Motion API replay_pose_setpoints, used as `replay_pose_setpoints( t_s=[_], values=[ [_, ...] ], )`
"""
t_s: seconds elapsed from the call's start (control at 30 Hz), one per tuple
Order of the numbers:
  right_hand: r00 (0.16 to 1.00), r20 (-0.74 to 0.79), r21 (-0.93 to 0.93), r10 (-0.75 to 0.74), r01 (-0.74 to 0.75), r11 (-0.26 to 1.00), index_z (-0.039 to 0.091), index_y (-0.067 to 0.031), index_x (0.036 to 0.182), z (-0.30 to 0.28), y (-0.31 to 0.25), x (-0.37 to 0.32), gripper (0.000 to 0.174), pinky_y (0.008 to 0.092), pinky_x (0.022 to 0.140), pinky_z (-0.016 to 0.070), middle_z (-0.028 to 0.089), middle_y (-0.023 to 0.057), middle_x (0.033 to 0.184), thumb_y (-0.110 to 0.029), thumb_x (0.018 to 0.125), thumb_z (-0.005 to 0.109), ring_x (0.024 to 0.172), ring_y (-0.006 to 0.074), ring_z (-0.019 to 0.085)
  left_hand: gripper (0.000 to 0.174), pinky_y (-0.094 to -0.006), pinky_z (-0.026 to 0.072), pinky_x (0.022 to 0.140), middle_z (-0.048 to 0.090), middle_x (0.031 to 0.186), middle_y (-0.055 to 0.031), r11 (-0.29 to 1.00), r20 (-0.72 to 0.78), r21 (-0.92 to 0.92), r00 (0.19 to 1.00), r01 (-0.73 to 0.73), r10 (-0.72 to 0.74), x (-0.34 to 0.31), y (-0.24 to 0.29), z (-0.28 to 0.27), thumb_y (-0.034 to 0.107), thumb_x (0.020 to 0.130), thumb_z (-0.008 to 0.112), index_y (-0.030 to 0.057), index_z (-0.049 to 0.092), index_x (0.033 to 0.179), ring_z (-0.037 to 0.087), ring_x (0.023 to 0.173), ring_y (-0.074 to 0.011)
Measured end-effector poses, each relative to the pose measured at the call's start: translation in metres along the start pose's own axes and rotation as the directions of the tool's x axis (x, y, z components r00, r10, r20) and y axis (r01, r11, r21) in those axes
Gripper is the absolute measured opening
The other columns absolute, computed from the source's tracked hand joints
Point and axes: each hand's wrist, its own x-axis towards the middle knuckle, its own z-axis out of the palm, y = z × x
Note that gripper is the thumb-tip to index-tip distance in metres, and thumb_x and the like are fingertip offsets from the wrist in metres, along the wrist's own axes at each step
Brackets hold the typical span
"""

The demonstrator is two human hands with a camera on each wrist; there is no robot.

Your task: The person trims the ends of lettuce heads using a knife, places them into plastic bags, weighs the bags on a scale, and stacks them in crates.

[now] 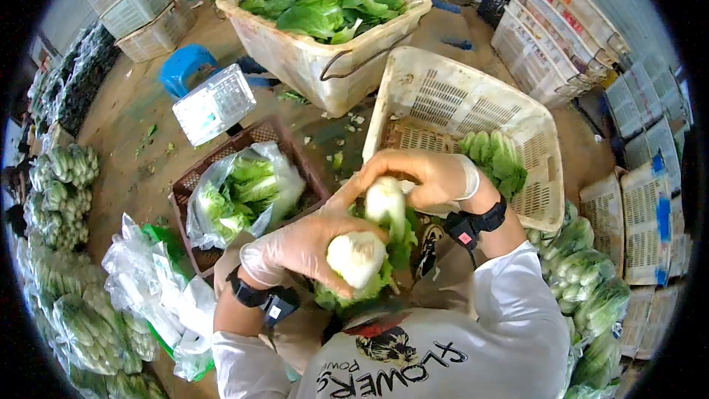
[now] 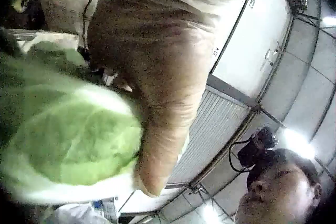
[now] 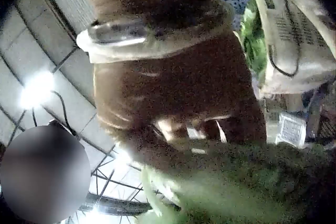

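Observation:
Both hands wear thin clear gloves and are close together in front of the person's lap. The left hand [image 1: 303,244] grips a Chinese cabbage [image 1: 357,260], its pale cut base turned up. In the left wrist view, the thumb lies along the white-and-green leaf [image 2: 73,140]. My right hand [image 1: 425,175] curls over a second Chinese cabbage [image 1: 386,203], just beyond the first, with green leaves hanging below. The right wrist view shows the bent fingers above blurred leaves [image 3: 236,182]. Undersides of both heads are hidden.
A brown crate [image 1: 303,159] holds a plastic bag of cabbages [image 1: 247,192]. At the right stands a cream crate [image 1: 546,155] with greens; a large tub [image 1: 332,81] of leaves is ahead. Bagged vegetables [image 1: 591,281], plastic bags [image 1: 159,281] and a scale [image 1: 214,106] flank the person.

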Motion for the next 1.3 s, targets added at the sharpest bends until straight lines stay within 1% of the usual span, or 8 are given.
replay_pose_setpoints(
  t_s=[0.07,0.2,0.3,0.53,0.7,0.87,1.03,1.3],
  values=[
    [0.975,-0.172,0.269,0.138,-0.088,0.959,0.05,-0.0036,0.117,0.016,0.015,0.007,0.047,0.0329,0.096,0.0358,0.05,0.0076,0.117,-0.009,0.071,0.059,0.11,0.0203,0.047,0.075,-0.0375,0.0187,0.107,0.015,0.14,-0.0248,0.976,-0.001,-0.211,0.999,-0.044,0.044,0.002,-0.001,-0.002,0.037,0.047,0.085,0.0107,0.058,0.113,0.018,0.131,-0.0362],
    [0.92,-0.386,-0.03,0.075,-0.094,0.995,0.049,-0.0046,0.12,0.04,0.036,0.007,0.044,0.0297,0.09,0.0407,0.048,0.0068,0.119,-0.019,0.081,0.062,0.105,0.0159,0.049,0.077,-0.0346,0.0301,0.102,0.03,0.131,-0.0176,0.777,-0.009,-0.616,0.985,0.13,-0.172,-0.003,-0.016,0.003,0.034,0.049,0.085,0.0058,0.055,0.114,0.035,0.122,-0.0303],
    [0.779,-0.592,-0.054,0.207,-0.294,0.954,0.055,-0.008,0.112,0.047,0.045,0.004,0.04,0.0342,0.072,0.0492,0.063,0.011,0.094,-0.027,0.079,0.066,0.082,0.0212,0.062,0.076,-0.0387,0.0291,0.103,0.03,0.132,-0.0212,0.958,-0.173,-0.077,0.943,0.275,-0.284,0.0,-0.023,0.007,0.035,0.051,0.083,0.0084,0.054,0.117,0.034,0.121,-0.0366],
    [0.759,-0.548,-0.242,0.352,-0.547,0.802,0.056,-0.0074,0.099,0.064,0.071,0.016,0.034,0.0318,0.063,0.0488,0.064,0.0113,0.08,-0.027,0.075,0.069,0.07,0.022,0.063,0.084,-0.0414,0.0264,0.105,0.027,0.133,-0.0262,0.884,-0.182,0.303,0.932,0.357,-0.314,0.007,-0.042,0.04,0.038,0.051,0.08,0.0103,0.048,0.124,0.03,0.123,-0.0412],
    [0.838,-0.498,-0.483,0.221,-0.48,0.732,0.057,-0.0082,0.098,0.07,0.078,0.014,0.027,0.0372,0.059,0.0488,0.063,0.0122,0.078,-0.027,0.079,0.061,0.067,0.0286,0.062,0.084,-0.0442,0.0262,0.104,0.035,0.131,-0.0234,0.867,-0.14,0.325,0.926,0.378,-0.352,0.007,-0.045,0.042,0.042,0.05,0.079,0.0088,0.049,0.122,0.028,0.124,-0.0416],
    [0.921,-0.39,-0.796,-0.013,-0.33,0.507,0.052,-0.0072,0.072,0.073,0.061,0.016,0.015,0.0425,0.051,0.0452,0.051,0.011,0.055,-0.02,0.069,0.06,0.053,0.0301,0.055,0.073,-0.0454,0.0232,0.105,0.029,0.133,-0.0254,0.912,0.03,0.261,0.942,0.316,-0.335,0.005,-0.031,0.033,0.042,0.052,0.08,0.0142,0.056,0.115,0.028,0.124,-0.0425],
    [0.899,-0.438,-0.793,-0.007,-0.382,0.474,0.053,-0.0065,0.071,0.079,0.069,0.022,0.016,0.0392,0.049,0.0448,0.052,0.0092,0.056,-0.019,0.068,0.062,0.053,0.0273,0.055,0.076,-0.0441,0.0214,0.107,0.026,0.134,-0.0254,0.909,0.027,-0.016,0.909,0.416,-0.415,0.0,-0.028,0.024,0.043,0.052,0.081,0.0138,0.056,0.117,0.025,0.126,-0.0427],
    [0.89,-0.392,-0.875,-0.235,-0.281,0.395,0.054,-0.0093,0.07,0.067,0.092,0.039,0.011,0.0368,0.049,0.0441,0.051,0.006,0.057,-0.016,0.065,0.061,0.055,0.0245,0.053,0.079,-0.0401,0.022,0.107,0.021,0.137,-0.0272,0.936,-0.16,0.112,0.935,0.335,-0.316,-0.009,-0.069,0.037,0.046,0.051,0.081,0.0121,0.056,0.118,0.024,0.127,-0.0404]
  ],
)
